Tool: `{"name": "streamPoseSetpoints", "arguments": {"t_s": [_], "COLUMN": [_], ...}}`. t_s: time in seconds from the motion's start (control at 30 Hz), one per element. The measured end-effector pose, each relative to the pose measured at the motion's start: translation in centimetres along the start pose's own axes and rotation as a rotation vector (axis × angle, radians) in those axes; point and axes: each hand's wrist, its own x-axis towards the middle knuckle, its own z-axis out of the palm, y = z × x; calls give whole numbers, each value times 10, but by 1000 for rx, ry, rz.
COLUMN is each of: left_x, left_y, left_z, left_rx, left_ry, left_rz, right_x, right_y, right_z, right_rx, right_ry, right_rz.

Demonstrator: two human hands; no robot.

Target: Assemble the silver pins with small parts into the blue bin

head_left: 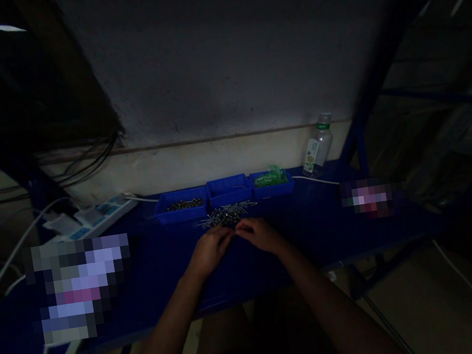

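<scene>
My left hand point(212, 248) and my right hand point(260, 234) meet at the fingertips over the blue table point(161, 271). Both are closed in a pinch, and whatever sits between the fingers is too small and dark to make out. Just beyond them lies a loose pile of thin metal screw-like pieces point(229, 213). Behind the pile stand blue bins in a row: the left bin point(183, 213) holds many small brass-coloured parts, the middle bin point(229, 191) shows little inside, and the right bin point(272, 189) holds green plastic film point(272, 176).
A clear bottle point(318, 147) leans against the wall at the back right. At the left is a white power strip point(100, 217) with plugs and cables. Blurred-out objects lie at the table's left and right. Blue frame posts flank the table.
</scene>
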Motion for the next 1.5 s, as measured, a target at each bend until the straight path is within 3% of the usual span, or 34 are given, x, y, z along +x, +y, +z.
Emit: {"name": "streamPoseSetpoints", "arguments": {"t_s": [0.73, 1.1, 1.37, 1.5], "left_x": [-1, 0, 3, 3], "left_y": [8, 4, 0, -2], "left_z": [-3, 1, 4, 5], "left_rx": [10, -57, -317, -333], "left_ry": [9, 39, -59, -40], "left_rz": [3, -13, -74, -84], "right_x": [0, -1, -2, -2], "right_y": [-5, -2, -5, -7], "right_z": [1, 2, 1, 0], "right_rx": [-230, -56, -31, -35], "right_ry": [-50, 133, 113, 102], "right_rz": [-31, -18, -34, -32]}}
